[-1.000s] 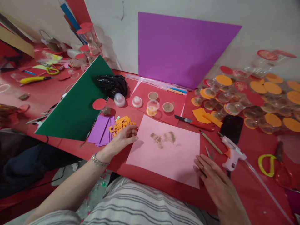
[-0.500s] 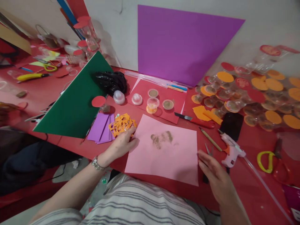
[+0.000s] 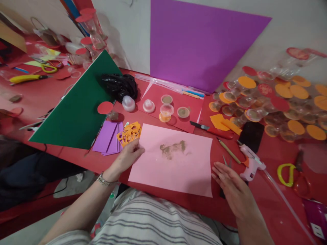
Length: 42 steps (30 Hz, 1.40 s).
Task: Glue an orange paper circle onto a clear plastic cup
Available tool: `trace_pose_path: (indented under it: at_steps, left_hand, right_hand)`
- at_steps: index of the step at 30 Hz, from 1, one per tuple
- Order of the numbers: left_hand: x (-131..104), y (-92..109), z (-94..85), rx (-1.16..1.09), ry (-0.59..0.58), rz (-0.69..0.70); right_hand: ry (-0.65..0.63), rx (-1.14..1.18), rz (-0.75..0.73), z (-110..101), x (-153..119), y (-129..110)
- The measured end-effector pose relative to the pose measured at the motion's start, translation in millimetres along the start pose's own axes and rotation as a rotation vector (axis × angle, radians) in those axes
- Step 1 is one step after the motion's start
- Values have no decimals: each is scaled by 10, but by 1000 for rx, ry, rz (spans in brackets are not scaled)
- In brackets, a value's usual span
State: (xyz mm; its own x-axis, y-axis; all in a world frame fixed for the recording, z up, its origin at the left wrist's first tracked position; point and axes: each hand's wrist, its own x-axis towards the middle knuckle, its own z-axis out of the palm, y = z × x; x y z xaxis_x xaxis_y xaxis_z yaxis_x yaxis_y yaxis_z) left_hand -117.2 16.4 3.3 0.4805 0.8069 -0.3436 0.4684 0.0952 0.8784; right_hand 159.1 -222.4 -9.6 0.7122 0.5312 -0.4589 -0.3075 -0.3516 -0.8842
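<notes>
Because the pink paper (image 3: 176, 175), frame center, is probably light and limp, opposite edges suit grasping: left hand (image 3: 128, 156), fingers clamped on one; right hand (image 3: 233, 186), fingers extended, unclamped.

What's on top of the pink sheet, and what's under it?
On the pink sheet lies a thin, uneven patch of brownish grains, near its middle. Red tabletop shows along its near edge; whatever lies directly beneath is covered and cannot be seen.

Head-worn camera: faces forward and down, near the bench (image 3: 274, 211); pink paper sheet (image 3: 171, 173) below frame centre, wall (image 3: 127, 37) across top, striped shirt (image 3: 163, 221) at bottom edge.
</notes>
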Motion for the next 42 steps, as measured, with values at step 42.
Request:
trace_pose_path:
  at_steps: [42]
  left_hand:
    - [-187, 656, 338, 87, -205, 356]
  right_hand:
    - [153, -1210, -1090, 396, 157, -527]
